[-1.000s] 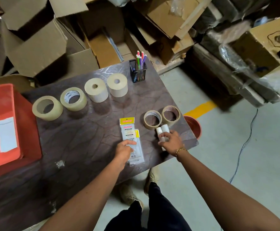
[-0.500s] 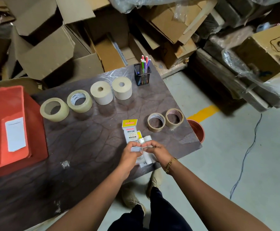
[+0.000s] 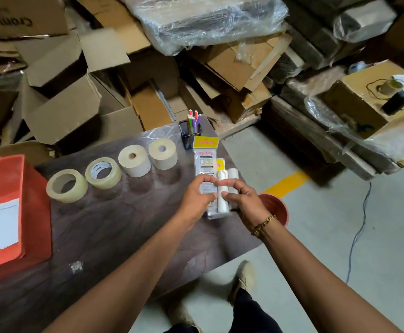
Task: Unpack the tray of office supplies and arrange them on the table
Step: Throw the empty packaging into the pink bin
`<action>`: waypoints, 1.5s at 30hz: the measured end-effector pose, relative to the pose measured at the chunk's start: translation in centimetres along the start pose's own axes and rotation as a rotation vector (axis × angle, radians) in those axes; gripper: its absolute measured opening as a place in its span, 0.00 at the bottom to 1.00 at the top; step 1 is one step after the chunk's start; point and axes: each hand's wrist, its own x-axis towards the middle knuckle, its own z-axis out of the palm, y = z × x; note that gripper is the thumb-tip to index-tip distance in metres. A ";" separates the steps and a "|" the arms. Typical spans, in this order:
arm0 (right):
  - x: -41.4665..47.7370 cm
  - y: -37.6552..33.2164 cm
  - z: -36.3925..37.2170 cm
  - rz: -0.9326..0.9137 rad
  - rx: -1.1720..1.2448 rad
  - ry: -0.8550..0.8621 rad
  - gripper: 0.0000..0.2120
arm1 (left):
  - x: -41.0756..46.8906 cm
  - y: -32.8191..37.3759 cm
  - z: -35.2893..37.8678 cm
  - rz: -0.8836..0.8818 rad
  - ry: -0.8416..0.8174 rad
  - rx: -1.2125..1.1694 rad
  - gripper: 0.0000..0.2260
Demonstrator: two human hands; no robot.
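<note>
I hold a clear packet with a yellow header and two white tubes together above the right part of the dark table. My left hand grips the packet from the left. My right hand pinches the white tubes against it from the right. Several tape rolls stand in a row on the table: a clear one, a second clear one, and two thick cream rolls. The orange tray sits at the table's left end. The two small tape rings seen earlier are hidden behind my hands.
A black mesh pen holder with coloured pens stands at the table's far right corner. A brown-orange pot sits on the floor off the right edge. Piled cardboard boxes and wrapped pallets crowd the far side.
Both hands gathered the packet and the white tubes off the table and lifted them together, up and away from me. The camera view tilted upward.
</note>
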 end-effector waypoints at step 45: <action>25.4 23.5 -48.3 0.662 -0.154 0.286 0.25 | 34.7 -35.2 38.4 -0.764 -0.008 0.289 0.09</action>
